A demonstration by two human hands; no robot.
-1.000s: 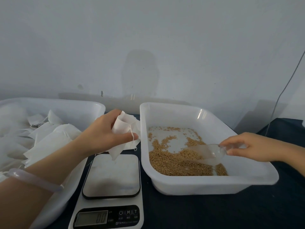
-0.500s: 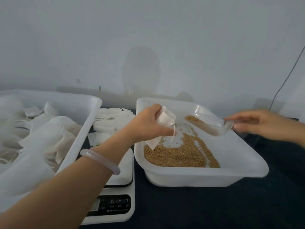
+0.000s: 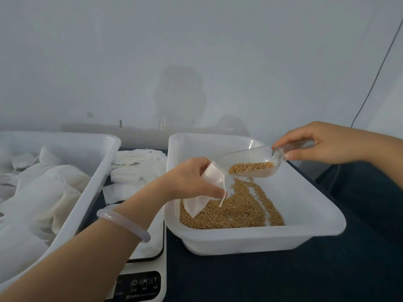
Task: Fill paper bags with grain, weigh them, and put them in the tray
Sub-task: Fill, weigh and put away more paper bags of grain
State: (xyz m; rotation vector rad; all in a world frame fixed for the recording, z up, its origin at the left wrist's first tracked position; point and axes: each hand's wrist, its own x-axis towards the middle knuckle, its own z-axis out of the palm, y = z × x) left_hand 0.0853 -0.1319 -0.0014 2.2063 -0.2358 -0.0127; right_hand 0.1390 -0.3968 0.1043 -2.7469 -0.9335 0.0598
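Nearer, the left hand (image 3: 192, 182) pinches the small white paper bag (image 3: 197, 201) over the white plastic grain tray (image 3: 261, 238), long axis seven to one o'clock, mouth uppermost. At two o'clock, just beside that mouth, lies the lip of the grain-loaded clear plastic scoop (image 3: 246, 158), its handle pinched at three o'clock by the right hand (image 3: 325, 142).

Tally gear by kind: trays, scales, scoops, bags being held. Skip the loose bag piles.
trays: 2, left tray and grain tray
scale: 1
scoop: 1
held paper bag: 1
total: 5
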